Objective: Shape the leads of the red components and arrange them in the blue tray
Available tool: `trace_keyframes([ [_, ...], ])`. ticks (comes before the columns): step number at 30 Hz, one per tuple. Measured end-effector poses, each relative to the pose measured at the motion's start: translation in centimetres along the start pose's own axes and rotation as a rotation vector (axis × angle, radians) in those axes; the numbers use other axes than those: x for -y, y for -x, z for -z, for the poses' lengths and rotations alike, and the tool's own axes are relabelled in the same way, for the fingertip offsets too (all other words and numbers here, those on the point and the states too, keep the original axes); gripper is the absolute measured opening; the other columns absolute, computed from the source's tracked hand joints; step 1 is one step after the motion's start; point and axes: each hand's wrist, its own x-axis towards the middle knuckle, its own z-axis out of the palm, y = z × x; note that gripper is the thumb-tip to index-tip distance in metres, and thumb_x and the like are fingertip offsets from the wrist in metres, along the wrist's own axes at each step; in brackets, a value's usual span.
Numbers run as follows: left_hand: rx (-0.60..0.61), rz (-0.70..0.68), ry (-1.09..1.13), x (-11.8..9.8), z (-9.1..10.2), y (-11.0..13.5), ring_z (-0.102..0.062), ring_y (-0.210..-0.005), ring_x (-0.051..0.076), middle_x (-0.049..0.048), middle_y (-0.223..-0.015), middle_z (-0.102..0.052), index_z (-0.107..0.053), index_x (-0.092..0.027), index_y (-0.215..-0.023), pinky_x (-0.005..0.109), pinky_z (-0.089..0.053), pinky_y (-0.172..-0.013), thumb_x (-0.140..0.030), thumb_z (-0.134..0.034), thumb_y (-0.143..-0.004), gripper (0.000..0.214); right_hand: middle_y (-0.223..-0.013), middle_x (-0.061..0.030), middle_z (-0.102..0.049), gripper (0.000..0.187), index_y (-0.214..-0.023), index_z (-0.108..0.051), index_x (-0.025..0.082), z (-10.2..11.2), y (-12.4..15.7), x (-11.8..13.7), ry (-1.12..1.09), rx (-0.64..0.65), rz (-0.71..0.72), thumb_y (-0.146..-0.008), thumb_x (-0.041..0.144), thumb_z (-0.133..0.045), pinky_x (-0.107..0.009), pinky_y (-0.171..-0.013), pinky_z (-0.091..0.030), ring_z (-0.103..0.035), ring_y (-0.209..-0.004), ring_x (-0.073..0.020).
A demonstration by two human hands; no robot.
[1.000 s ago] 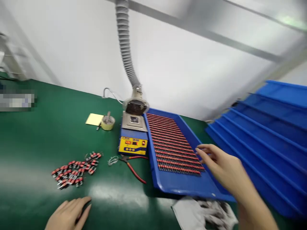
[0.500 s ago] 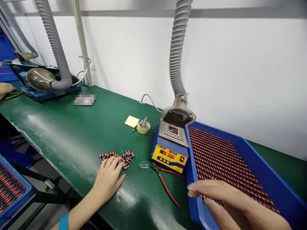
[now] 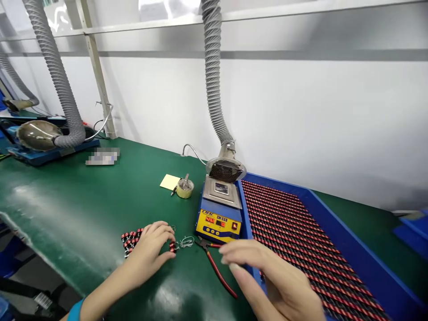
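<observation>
**Your left hand** (image 3: 150,245): fingers curled at the loose pile; you cannot tell whether they grasp anything.
**Your right hand** (image 3: 264,278): released, empty as far as shown, above the tray's near edge.
**Loose red-and-black coils** (image 3: 129,243): a small heap on the near left, partly under your left hand.
**Blue tray** (image 3: 347,249): on the right.
**Ranked coils** (image 3: 294,236): dense rows filling the visible tray.
**Red-handled pliers** (image 3: 217,272): between your hands.
</observation>
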Motion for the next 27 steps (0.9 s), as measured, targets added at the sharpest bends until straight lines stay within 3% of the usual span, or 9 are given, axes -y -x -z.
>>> trace_keyframes([
  [3, 0.006, -0.132, 0.192, -3.8, 3.7, -1.7, -0.061, -0.097, 0.015, -0.0002, -0.104, -0.066, -0.057, -0.026, -0.103, 0.025, -0.051, -0.083, -0.023, -0.056, -0.091, 0.012, -0.084, -0.0048, -0.072, 0.014, -0.089, -0.068, 0.023, -1.1, -0.4, -1.1, -0.024, -0.043, -0.228, -0.09, 0.027, -0.055, -0.025, -0.068, -0.055, -0.069, -0.075, -0.018],
  [6, -0.038, -0.287, 0.502, -7.1, 5.8, -3.5, -0.059, -0.099, 0.015, 0.0003, -0.107, -0.064, -0.057, -0.026, -0.107, 0.024, -0.048, -0.086, -0.016, -0.055, -0.089, 0.02, -0.09, -0.0061, -0.071, 0.024, -0.1, -0.068, 0.021, -1.9, -0.7, -2.6, -0.248, -0.031, -0.4, -0.092, 0.039, -0.054, -0.026, -0.067, -0.055, -0.066, -0.076, -0.0176],
  [10, -0.131, -0.398, 0.589, -9.0, 5.2, -5.2, -0.055, -0.11, 0.018, 0.0025, -0.116, -0.061, -0.053, -0.029, -0.119, 0.03, -0.043, -0.095, -0.01, -0.051, -0.087, 0.037, -0.083, -0.0038, -0.07, 0.026, -0.098, -0.069, 0.02, -2.1, -1.0, -4.0, -0.724, -0.133, -0.483, -0.085, 0.042, -0.064, -0.024, -0.06, -0.054, -0.063, -0.065, -0.0135],
  [14, -0.185, -0.286, 0.814, -9.0, 3.3, -6.1, -0.048, -0.124, 0.018, 0.0006, -0.139, -0.05, -0.036, -0.037, -0.138, 0.033, -0.038, -0.106, -0.018, -0.054, -0.089, 0.055, -0.082, -0.0024, -0.072, 0.019, -0.09, -0.07, 0.021, -2.1, -1.2, -4.2, -1.059, -0.309, -0.537, -0.076, 0.032, -0.076, -0.021, -0.063, -0.055, -0.066, -0.071, -0.0124],
  [16, -0.157, -0.21, 0.964, -8.8, 2.9, -6.6, -0.048, -0.126, 0.019, 0.0009, -0.143, -0.048, -0.038, -0.036, -0.139, 0.035, -0.038, -0.108, -0.024, -0.057, -0.09, 0.054, -0.084, -0.0012, -0.072, 0.019, -0.088, -0.071, 0.022, -2.5, -1.3, -4.2, -1.122, -0.386, -0.544, -0.073, 0.026, -0.08, -0.02, -0.069, -0.055, -0.066, -0.076, -0.0112],
  [20, -0.111, -0.154, 1.163, -8.6, 2.9, -8.1, -0.063, -0.105, 0.023, 0.0064, -0.113, -0.071, -0.074, -0.024, -0.104, 0.034, -0.048, -0.096, -0.027, -0.064, -0.084, 0.022, -0.086, 0.0001, -0.071, 0.02, -0.085, -0.072, 0.021, -3.7, -1.6, -4.4, -1.121, -0.487, -0.576, -0.068, 0.022, -0.083, -0.019, -0.074, -0.055, -0.066, -0.08, -0.0101],
  [23, -0.162, -0.114, 1.275, -8.3, 2.8, -9.0, -0.066, -0.095, 0.022, 0.0065, -0.097, -0.075, -0.079, -0.021, -0.085, 0.03, -0.052, -0.087, -0.024, -0.071, -0.077, 0.011, -0.088, 0.0003, -0.071, 0.019, -0.083, -0.073, 0.022, -4.7, -1.8, -4.7, -1.101, -0.506, -0.617, -0.068, 0.025, -0.083, -0.02, -0.076, -0.055, -0.067, -0.083, -0.0114],
  [27, -0.201, -0.016, 1.443, -8.5, 2.0, -9.3, -0.069, -0.08, 0.019, 0.0071, -0.079, -0.076, -0.078, -0.017, -0.073, 0.023, -0.054, -0.071, -0.023, -0.077, -0.07, 0.006, -0.086, 0.0007, -0.072, 0.012, -0.083, -0.073, 0.023, -5.9, -1.7, -5.2, -1.08, -0.503, -0.64, -0.073, 0.025, -0.079, -0.021, -0.076, -0.054, -0.067, -0.083, -0.0116],
])
